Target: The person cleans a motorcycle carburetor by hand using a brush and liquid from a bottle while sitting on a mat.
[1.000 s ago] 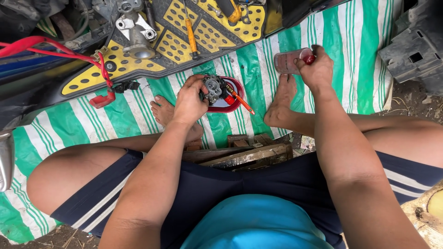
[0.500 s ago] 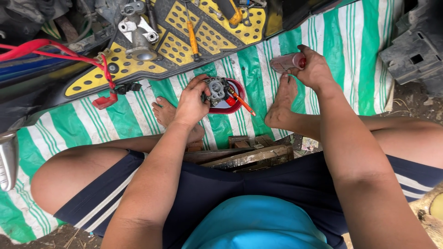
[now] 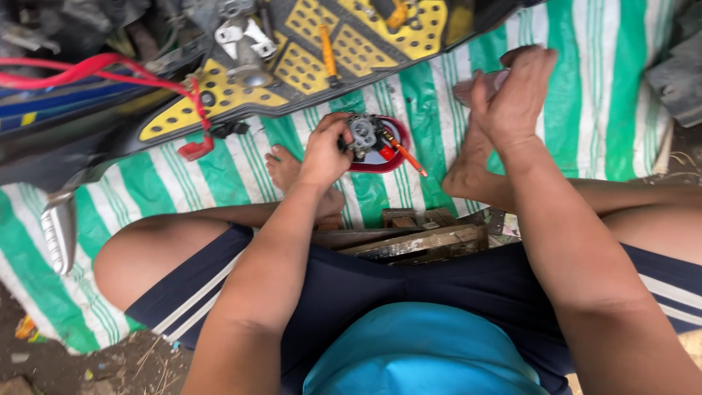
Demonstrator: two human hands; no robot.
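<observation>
On the green-and-white striped sheet (image 3: 431, 95), a red bowl (image 3: 384, 157) sits below the yellow-and-black panel (image 3: 307, 51); an orange-handled tool (image 3: 402, 152) lies across the bowl's rim. Open sheet runs right of the bowl toward the person's foot (image 3: 468, 172). The left hand (image 3: 325, 150) curls its fingers around a small grey metal engine part (image 3: 362, 134), held over the bowl. The right hand (image 3: 512, 91) is half closed over a pale object (image 3: 468, 88), mostly hidden.
</observation>
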